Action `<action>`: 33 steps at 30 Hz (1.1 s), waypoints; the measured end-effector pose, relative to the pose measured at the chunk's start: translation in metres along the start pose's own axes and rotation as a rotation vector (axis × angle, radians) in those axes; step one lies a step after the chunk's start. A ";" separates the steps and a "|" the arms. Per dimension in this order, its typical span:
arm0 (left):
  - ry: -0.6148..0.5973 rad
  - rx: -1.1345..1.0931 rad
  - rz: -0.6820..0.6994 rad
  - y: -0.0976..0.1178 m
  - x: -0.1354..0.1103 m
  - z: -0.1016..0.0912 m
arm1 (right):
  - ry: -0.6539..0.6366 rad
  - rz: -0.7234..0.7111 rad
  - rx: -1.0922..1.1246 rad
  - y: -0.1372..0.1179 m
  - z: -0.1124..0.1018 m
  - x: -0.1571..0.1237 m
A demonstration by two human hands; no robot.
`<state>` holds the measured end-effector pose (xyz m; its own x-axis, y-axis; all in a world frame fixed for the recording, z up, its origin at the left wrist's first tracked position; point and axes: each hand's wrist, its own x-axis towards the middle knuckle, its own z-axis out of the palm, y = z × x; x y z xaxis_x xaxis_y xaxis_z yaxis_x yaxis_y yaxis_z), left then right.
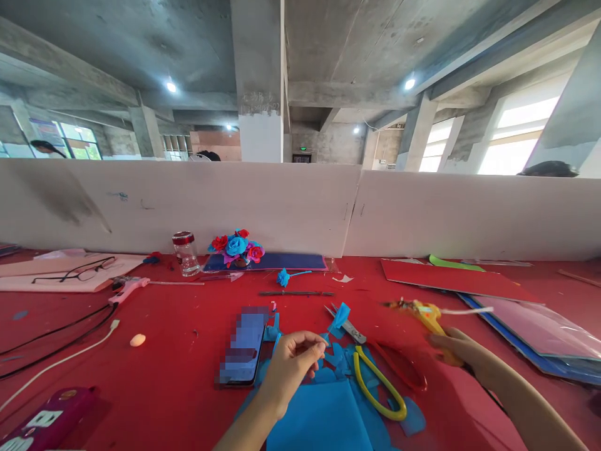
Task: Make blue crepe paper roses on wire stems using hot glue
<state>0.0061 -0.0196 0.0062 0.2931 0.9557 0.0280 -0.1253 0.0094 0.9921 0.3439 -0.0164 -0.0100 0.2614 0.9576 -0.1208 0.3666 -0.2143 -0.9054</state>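
Two bare hands work above a red table (164, 351). The left hand (293, 363) is near the middle, thumb and forefinger brought together at the tips; I cannot tell whether something small is pinched between them. The right hand (457, 347), slightly blurred, has its fingers wrapped around a yellow glue gun (429, 317), its nozzle towards the left and a whitish stick jutting from its rear. Blue paper pieces (335, 358) lie scattered beneath and just beyond the left hand, with a larger blue sheet (323, 413) nearer the person. Scissors (351, 330) with one yellow and one red handle rest between the two hands, blades pointing away and a blue scrap over them. A phone (244, 354) lies just left of the left hand. Farther back are a dark thin stick (295, 293), a blue flower (283, 277) on a stem, a bunch of red, blue and purple flowers (237, 245) and a red-lidded jar (186, 255); a pink glue gun (129, 289) lies at the left
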 end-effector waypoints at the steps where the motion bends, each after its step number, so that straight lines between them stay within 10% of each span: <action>1: 0.011 -0.002 0.006 0.000 0.000 0.000 | -0.020 -0.016 0.074 -0.009 0.006 -0.005; 6: 0.073 -0.019 0.018 -0.002 0.004 -0.003 | -0.109 -0.147 0.395 -0.046 0.037 -0.027; 16: 0.156 0.095 0.096 -0.008 0.007 -0.007 | -0.102 -0.247 0.255 -0.046 0.106 -0.052; 33: 0.195 0.246 0.119 -0.006 0.004 -0.005 | -0.044 -0.336 0.110 -0.025 0.114 -0.045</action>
<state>0.0030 -0.0142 -0.0005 0.0999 0.9843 0.1452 0.0914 -0.1544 0.9838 0.2210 -0.0321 -0.0285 0.1029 0.9789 0.1763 0.3268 0.1341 -0.9355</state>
